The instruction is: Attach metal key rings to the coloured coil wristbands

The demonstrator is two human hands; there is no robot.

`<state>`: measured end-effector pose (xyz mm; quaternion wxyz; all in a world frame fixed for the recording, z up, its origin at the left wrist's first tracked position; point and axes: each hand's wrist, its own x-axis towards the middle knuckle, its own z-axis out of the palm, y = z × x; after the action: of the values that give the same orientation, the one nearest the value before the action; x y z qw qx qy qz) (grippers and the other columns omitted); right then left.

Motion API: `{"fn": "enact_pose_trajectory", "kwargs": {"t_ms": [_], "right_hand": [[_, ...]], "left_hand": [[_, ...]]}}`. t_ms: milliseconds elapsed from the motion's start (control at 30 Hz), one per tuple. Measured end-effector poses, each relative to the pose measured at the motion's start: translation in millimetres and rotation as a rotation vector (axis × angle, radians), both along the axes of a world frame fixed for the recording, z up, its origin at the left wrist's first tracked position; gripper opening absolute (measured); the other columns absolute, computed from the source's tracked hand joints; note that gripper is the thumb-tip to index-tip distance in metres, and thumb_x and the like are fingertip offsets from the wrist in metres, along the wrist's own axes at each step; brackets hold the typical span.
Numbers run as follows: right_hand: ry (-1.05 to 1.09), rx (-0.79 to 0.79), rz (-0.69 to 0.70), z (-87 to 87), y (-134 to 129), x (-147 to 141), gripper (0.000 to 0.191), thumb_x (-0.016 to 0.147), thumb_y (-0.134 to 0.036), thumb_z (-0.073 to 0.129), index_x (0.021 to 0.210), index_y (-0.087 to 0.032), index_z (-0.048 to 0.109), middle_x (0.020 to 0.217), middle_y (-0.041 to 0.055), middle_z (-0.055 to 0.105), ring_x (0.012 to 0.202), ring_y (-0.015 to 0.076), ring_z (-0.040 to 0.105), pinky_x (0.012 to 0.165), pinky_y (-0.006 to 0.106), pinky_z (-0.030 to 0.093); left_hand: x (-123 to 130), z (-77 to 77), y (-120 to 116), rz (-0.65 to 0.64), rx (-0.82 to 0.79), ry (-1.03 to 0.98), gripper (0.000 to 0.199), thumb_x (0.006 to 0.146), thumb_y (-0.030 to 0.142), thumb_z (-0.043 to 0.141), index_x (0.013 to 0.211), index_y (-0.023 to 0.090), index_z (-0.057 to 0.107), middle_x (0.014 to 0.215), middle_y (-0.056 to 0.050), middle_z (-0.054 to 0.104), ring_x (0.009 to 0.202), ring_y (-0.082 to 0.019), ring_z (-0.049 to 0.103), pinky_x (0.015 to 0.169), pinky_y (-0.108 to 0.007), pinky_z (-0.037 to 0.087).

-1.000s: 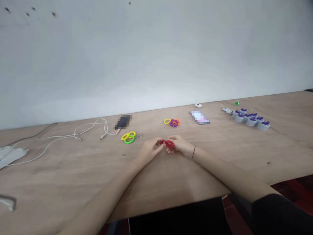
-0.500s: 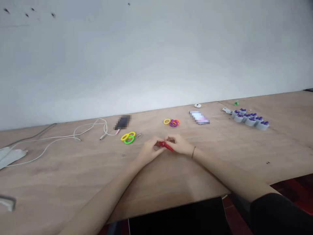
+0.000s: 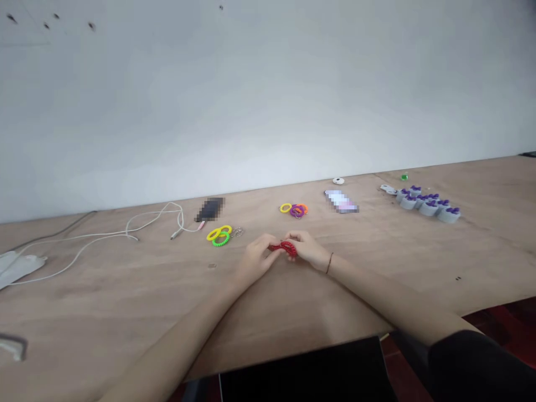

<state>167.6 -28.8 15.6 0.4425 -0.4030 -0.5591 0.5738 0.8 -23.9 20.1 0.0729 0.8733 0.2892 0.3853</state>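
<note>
**Over the wooden tabletop (image 3: 125,301), red coil band (image 3: 283,248) pinched crosswise**

Its long axis runs left to right across the view, dipping slightly rightward, between both hands. Fingers of the left hand (image 3: 255,258) and right hand (image 3: 307,250) close narrowly on its ends; yellow and green coils (image 3: 220,235) lie near the left hand.
</note>
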Motion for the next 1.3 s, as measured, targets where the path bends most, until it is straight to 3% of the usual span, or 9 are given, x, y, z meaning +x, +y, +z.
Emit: {"fn": "enact_pose_trajectory", "kwargs": {"t_ms": [233,500,767,833,900,1033,1133,1233,1300], "right_hand": [[0.026,-0.029,-0.096,-3.8,-1.1,-5.0,0.012,0.068,-0.023,0.051,0.059,-0.017,0.046,0.047,-0.0063,0.048,0.037,0.0059,0.045,0.037,0.017,0.033],[0.064,-0.057,-0.163,3.0,-7.8,-9.8,0.010,0.067,-0.022,0.047,0.059,-0.017,0.045,0.046,-0.0067,0.045,0.036,0.0067,0.044,0.038,0.019,0.033],[0.168,-0.001,-0.212,-1.4,-11.8,-17.0,0.012,0.067,-0.030,0.049,0.065,-0.018,0.048,0.046,-0.0068,0.042,0.038,0.0069,0.040,0.040,0.020,0.035],[0.130,0.034,-0.231,-2.6,-10.9,-15.8,0.013,0.069,-0.031,0.047,0.066,-0.018,0.048,0.047,-0.0061,0.042,0.039,0.0076,0.041,0.041,0.021,0.035],[0.018,0.171,-0.265,-3.2,-8.7,-11.0,0.011,0.071,-0.030,0.046,0.067,-0.019,0.046,0.051,-0.0041,0.046,0.044,0.0091,0.043,0.044,0.022,0.036],[-0.363,0.571,-0.330,-3.1,-2.3,3.6,0.009,0.077,-0.025,0.046,0.070,-0.020,0.048,0.065,0.0004,0.055,0.056,0.0119,0.047,0.055,0.023,0.035],[-0.573,0.690,-0.315,-4.2,1.8,10.0,0.014,0.082,-0.026,0.044,0.071,-0.020,0.049,0.063,0.0009,0.055,0.055,0.0122,0.046,0.057,0.024,0.032],[-0.693,0.748,-0.288,-4.9,3.4,10.5,0.015,0.083,-0.024,0.043,0.072,-0.020,0.053,0.068,0.0024,0.057,0.059,0.0135,0.049,0.059,0.024,0.033],[-0.695,0.800,-0.279,-4.1,2.9,9.3,0.016,0.083,-0.023,0.043,0.075,-0.020,0.056,0.082,0.0051,0.060,0.070,0.0151,0.053,0.066,0.025,0.036]], "left_hand": [[0.7,-3.0,-1.5,0.024,0.135,0.033,0.002,0.082,0.018,0.052,0.084,0.018,0.053,0.087,-0.004,0.060,0.080,-0.012,0.058,0.071,-0.025,0.048],[-6.6,-6.8,4.2,-0.001,0.395,0.209,0.015,0.082,0.011,0.046,0.089,0.019,0.056,0.093,-0.005,0.062,0.085,-0.014,0.058,0.075,-0.027,0.049],[-7.3,-7.3,7.8,-0.047,0.359,0.181,0.017,0.083,0.012,0.045,0.090,0.019,0.058,0.093,-0.005,0.063,0.087,-0.014,0.057,0.077,-0.028,0.048],[-6.0,-4.9,5.8,-0.043,0.278,0.161,0.017,0.083,0.013,0.045,0.089,0.020,0.059,0.094,-0.005,0.063,0.089,-0.014,0.057,0.080,-0.029,0.048],[-3.1,-2.2,3.5,-0.002,0.127,0.078,0.012,0.083,0.019,0.048,0.088,0.021,0.060,0.098,-0.006,0.061,0.095,-0.016,0.056,0.085,-0.032,0.047],[4.6,-2.2,3.6,0.004,-0.432,-0.243,0.028,0.086,0.037,0.044,0.104,0.018,0.055,0.109,-0.010,0.059,0.100,-0.020,0.057,0.082,-0.036,0.050],[9.7,-6.6,6.8,-0.082,-0.804,-0.418,0.041,0.086,0.043,0.040,0.116,0.016,0.048,0.110,-0.013,0.060,0.094,-0.021,0.061,0.073,-0.035,0.054],[12.8,-9.9,7.3,-0.063,-0.880,-0.476,0.044,0.078,0.039,0.056,0.116,0.017,0.049,0.113,-0.012,0.060,0.098,-0.022,0.060,0.077,-0.036,0.054],[13.3,-11.1,6.7,-0.041,-0.875,-0.488,0.044,0.076,0.034,0.059,0.116,0.018,0.049,0.115,-0.011,0.059,0.100,-0.022,0.059,0.079,-0.036,0.053]]}}
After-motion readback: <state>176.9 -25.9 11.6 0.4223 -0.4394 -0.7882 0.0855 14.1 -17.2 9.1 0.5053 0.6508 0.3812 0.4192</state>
